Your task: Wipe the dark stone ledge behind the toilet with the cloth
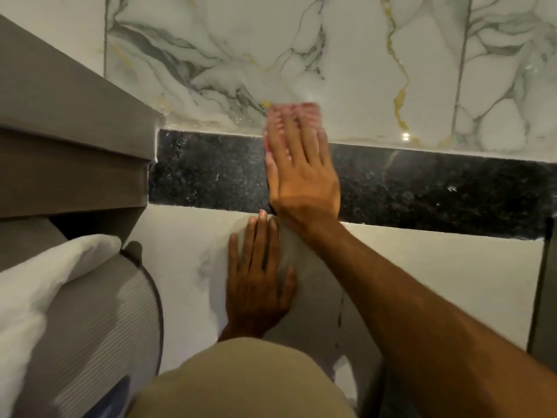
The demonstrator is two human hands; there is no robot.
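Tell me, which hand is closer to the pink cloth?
Right. The right hand lies flat on the pink cloth on the dark stone ledge; the left hand rests below the ledge, on the white surface.

My right hand (301,173): palm down, fingers straight and close together, pointing away, blurred at the tips; forearm bare, reaching in from lower right. My left hand (259,279): flat, palm down, fingers extended, just beside the right wrist.
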